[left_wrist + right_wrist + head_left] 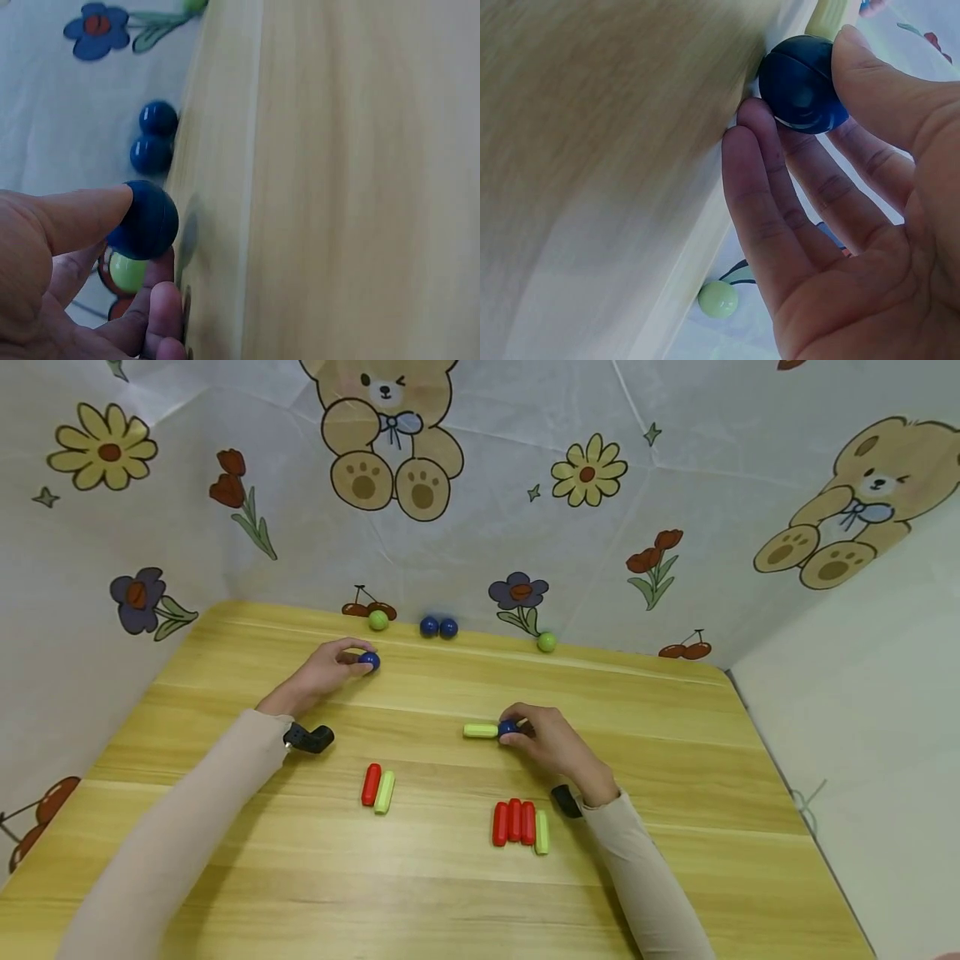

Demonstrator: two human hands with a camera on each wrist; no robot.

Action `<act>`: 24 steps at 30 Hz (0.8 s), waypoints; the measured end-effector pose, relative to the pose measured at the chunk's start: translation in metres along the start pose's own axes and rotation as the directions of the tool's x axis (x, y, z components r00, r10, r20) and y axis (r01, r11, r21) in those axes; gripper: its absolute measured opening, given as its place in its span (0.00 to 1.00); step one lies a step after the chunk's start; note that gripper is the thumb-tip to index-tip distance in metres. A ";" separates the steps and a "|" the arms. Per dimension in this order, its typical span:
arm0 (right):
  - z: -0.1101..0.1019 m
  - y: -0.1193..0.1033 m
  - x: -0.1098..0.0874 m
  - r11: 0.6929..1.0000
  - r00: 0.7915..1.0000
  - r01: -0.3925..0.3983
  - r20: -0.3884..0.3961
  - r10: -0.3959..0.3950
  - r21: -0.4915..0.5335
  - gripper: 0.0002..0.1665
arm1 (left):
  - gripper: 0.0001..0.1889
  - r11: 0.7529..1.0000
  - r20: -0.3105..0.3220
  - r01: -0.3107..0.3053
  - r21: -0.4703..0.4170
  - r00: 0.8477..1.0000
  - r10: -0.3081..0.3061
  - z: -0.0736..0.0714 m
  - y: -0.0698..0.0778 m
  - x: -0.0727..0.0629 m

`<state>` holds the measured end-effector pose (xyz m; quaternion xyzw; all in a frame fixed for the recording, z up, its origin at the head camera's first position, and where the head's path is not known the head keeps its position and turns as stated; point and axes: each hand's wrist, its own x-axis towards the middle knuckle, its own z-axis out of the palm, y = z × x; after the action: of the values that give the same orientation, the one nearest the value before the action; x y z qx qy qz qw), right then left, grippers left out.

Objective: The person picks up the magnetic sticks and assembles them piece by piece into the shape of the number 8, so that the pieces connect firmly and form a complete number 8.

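My left hand pinches a glossy blue ball between thumb and fingers near the back left of the table. In the left wrist view this ball appears just off the wood, with a shadow beside it. Right of the table's middle, my right hand pinches another blue ball. That ball meets the right end of a yellow-green ribbed stick, which lies sideways on the table; whether the two are joined I cannot tell. In the right wrist view, thumb and fingertips hold the ball.
Along the table's back edge sit two blue balls, a green ball and another green ball. Nearer lie a red stick beside a yellow-green one, and three red sticks beside another yellow-green stick. A printed cloth hangs behind.
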<state>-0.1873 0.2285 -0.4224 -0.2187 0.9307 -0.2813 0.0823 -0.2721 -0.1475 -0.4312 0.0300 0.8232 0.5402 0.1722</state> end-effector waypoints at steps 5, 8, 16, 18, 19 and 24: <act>0.000 0.000 0.000 1.000 1.000 0.002 -0.009 -0.002 -0.009 0.15 | 0.19 0.999 0.077 -0.039 0.029 0.996 0.037 0.019 0.006 -0.004; 0.000 0.000 0.000 1.000 1.000 -0.007 -0.008 0.007 -0.014 0.15 | 0.18 0.997 0.131 -0.063 0.047 0.990 0.057 0.032 0.009 -0.007; 0.000 -0.001 0.001 1.000 1.000 -0.018 -0.006 0.018 -0.024 0.15 | 0.16 0.986 0.281 -0.166 0.029 0.948 0.151 0.065 0.019 -0.023; 0.000 -0.001 0.001 0.999 1.000 -0.023 -0.004 0.023 -0.026 0.15 | 0.15 0.983 0.300 -0.185 0.019 0.939 0.171 0.071 0.022 -0.026; 0.000 -0.001 0.001 0.999 1.000 -0.025 -0.003 0.025 -0.026 0.15 | 0.15 0.980 0.308 -0.196 0.018 0.934 0.181 0.074 0.023 -0.027; 0.001 -0.002 0.000 0.999 1.000 -0.030 -0.009 0.030 -0.023 0.16 | 0.16 0.967 0.327 -0.252 0.027 0.917 0.230 0.082 0.025 -0.030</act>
<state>-0.1868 0.2269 -0.4220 -0.2046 0.9375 -0.2700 0.0799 -0.2210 -0.0722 -0.4303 0.2246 0.7920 0.5166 0.2352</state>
